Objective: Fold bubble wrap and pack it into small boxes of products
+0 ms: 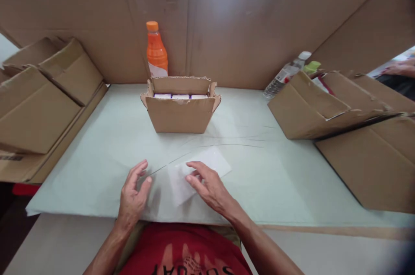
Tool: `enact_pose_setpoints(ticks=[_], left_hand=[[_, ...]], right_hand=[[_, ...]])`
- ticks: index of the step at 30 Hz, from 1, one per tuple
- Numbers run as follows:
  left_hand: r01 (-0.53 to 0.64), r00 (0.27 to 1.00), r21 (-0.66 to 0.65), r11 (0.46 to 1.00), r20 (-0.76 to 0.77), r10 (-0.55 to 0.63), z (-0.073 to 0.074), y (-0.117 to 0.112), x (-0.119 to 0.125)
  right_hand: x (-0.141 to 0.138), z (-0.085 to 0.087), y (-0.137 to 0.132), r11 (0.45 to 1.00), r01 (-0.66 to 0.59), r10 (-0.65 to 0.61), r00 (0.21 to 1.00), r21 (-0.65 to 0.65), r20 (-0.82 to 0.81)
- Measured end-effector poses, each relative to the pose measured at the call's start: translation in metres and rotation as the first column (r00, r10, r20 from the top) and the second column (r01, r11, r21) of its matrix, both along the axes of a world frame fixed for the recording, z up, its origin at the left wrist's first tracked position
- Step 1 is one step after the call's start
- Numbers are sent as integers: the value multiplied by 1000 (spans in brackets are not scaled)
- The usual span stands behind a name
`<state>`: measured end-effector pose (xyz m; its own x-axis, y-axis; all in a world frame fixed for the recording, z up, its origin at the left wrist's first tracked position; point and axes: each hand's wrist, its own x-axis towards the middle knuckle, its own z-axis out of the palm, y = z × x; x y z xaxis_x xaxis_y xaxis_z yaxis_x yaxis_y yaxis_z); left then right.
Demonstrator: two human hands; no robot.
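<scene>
My left hand (133, 190) is at the near side of the table, thumb and fingers apart, with nothing seen between them. My right hand (209, 185) hovers over or rests on a flat, whitish, see-through plastic sheet or bag (215, 160); whether it touches cannot be made out. Its fingers are bent, and a gap shows between thumb and forefinger. A thin dark line (227, 144), a thread or a crease, runs from near my left hand to the right. Beyond both hands stands an open cardboard box (181, 115) with several white-topped packs (180, 97) in a row inside.
An orange bottle (157, 50) stands behind the box. Cardboard boxes (39, 106) flank the left side, and more boxes (372, 158) the right. A clear bottle (285, 75) leans there. Tall cardboard walls (233, 28) enclose the pale green tabletop (275, 180). Another person's hand (400, 68) shows far right.
</scene>
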<state>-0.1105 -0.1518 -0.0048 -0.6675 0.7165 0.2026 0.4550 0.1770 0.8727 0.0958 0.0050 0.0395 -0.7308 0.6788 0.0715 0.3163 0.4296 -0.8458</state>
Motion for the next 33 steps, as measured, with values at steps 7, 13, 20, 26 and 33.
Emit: enact_pose_setpoints(ticks=[7,13,20,26,33], left_hand=[[-25,957,34,999,-288,34,34,-16,2],[340,774,-156,927,-514,-370,17,6,21],[426,725,-312,850,-444,-526,-14,-5,-4],[263,800,-165,951,-513,-310,-11,-14,-10],[-273,801,-227,935,-592,90,-22,-33,-17]], right_hand=[[17,-1,-4,994,80,-76,995,75,-63],[-24,-23,-18,861,-159,127,987,482,99],[40,-61,5,763,-106,-116,948,638,296],[124,-69,25,654,307,-514,851,691,109],[28,-66,3,748,200,-376,914,633,155]])
